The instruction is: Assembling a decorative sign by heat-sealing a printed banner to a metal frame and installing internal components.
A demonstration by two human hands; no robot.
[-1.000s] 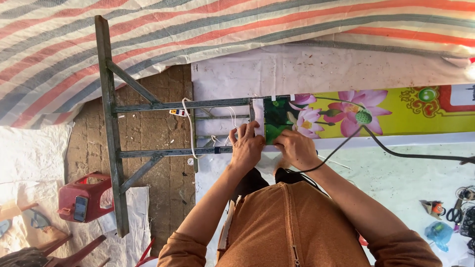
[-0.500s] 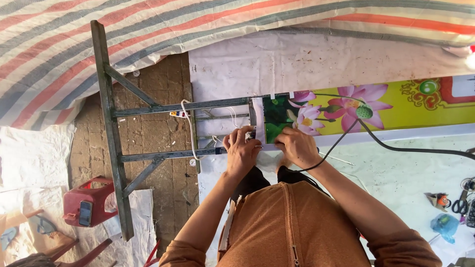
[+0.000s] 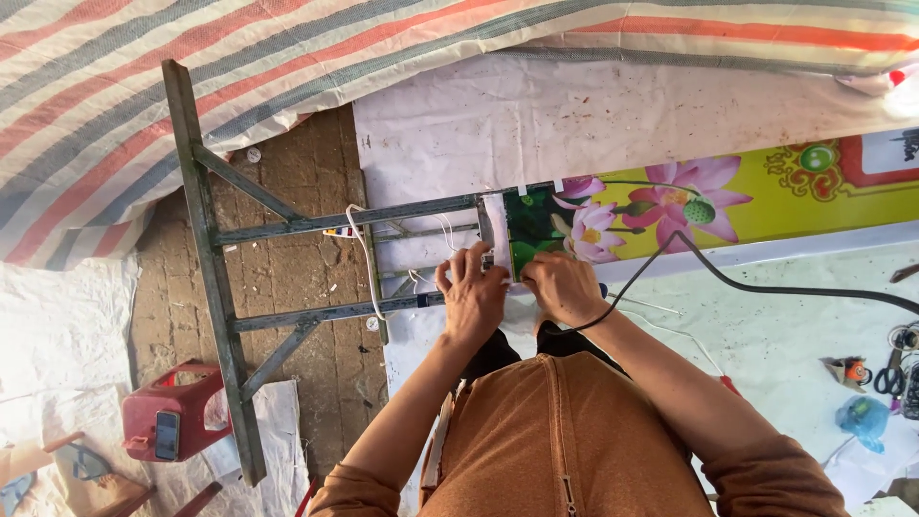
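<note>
While a striped tarp [image 3: 287, 67] in red, grey and cream is covering the whole top of the view, a white sheet [image 3: 574, 124] is spreading below it and a brick floor [image 3: 297, 278] is showing at left centre. More white sheeting [image 3: 57, 325] is lying at far left.

Running across the right half, a long printed banner [image 3: 728, 196] is lying flat, yellow-green with pink lotus flowers and a red-framed panel at its right end; its long axis is running left to right, its left end pointing at the frame.

A grey metal frame [image 3: 215, 287] is lying over the bricks: one long bar running top to bottom, two cross rails going right toward the banner, diagonal braces at the joints. White cord [image 3: 362, 258] is looping over the rails.

Both hands are working at the banner's left end, where it is meeting the rails. Left hand [image 3: 471, 299] is pressing down with fingers curled on the edge of the banner and the rail end; exact grip cannot be told. Right hand [image 3: 563, 287] is clenched over something at the banner's lower edge, likely a tool, mostly hidden. A black cable [image 3: 766, 287] is running from under that hand off to the right.

A red plastic stool [image 3: 168, 421] is sitting lower left. Small tools [image 3: 895, 373] and a blue bag [image 3: 862, 416] are lying at the right edge.
</note>
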